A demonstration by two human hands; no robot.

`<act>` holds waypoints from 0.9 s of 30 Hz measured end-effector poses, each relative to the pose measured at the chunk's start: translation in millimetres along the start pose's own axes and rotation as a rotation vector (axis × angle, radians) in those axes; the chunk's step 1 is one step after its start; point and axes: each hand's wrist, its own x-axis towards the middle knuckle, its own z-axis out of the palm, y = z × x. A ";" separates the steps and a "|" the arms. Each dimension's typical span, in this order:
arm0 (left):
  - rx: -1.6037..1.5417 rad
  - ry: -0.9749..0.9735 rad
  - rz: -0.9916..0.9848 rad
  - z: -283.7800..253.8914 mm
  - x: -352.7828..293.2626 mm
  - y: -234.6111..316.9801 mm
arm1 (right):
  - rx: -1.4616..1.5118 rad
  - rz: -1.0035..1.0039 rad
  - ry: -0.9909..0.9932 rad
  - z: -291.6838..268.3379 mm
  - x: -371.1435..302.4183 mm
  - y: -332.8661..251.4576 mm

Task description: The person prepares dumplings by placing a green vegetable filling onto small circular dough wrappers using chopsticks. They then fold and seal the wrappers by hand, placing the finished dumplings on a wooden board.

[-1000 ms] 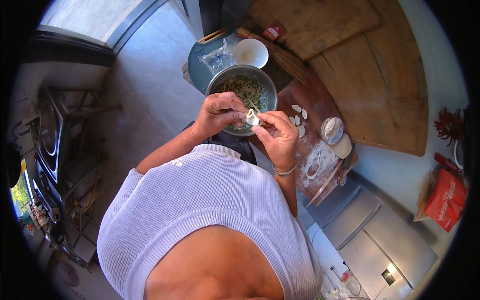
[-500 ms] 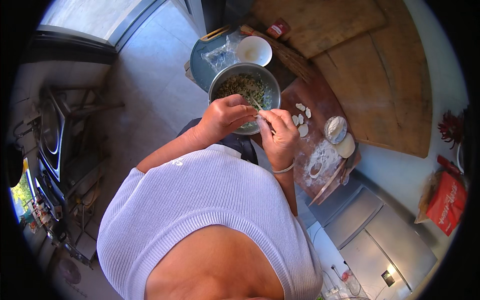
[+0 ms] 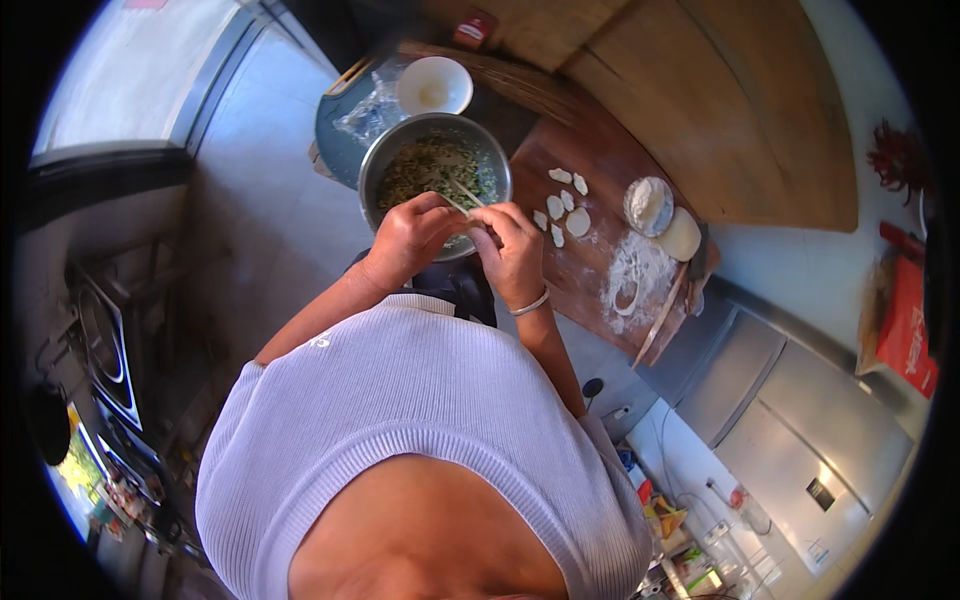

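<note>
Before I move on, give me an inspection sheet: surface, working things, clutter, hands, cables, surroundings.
Surface: reddish-brown board, dusted with white powder.
Working things: metal bowl holding chopped green filling; flat dough pieces spread on the board.
Clutter: white bowl and crumpled clear plastic beyond the metal bowl.
Hands: left hand and right hand close together over the metal bowl; right pinches a thin stick; anything between the fingertips is hidden.
Cables: thin cables at lower right, apart from the board.
Surroundings: wooden panels upper right; silver panelled unit lower right.
</note>
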 end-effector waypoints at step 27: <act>-0.011 -0.299 -0.518 65.5 -0.1 -54.3 | -0.740 0.632 0.431 -96.9 -61.1 362.2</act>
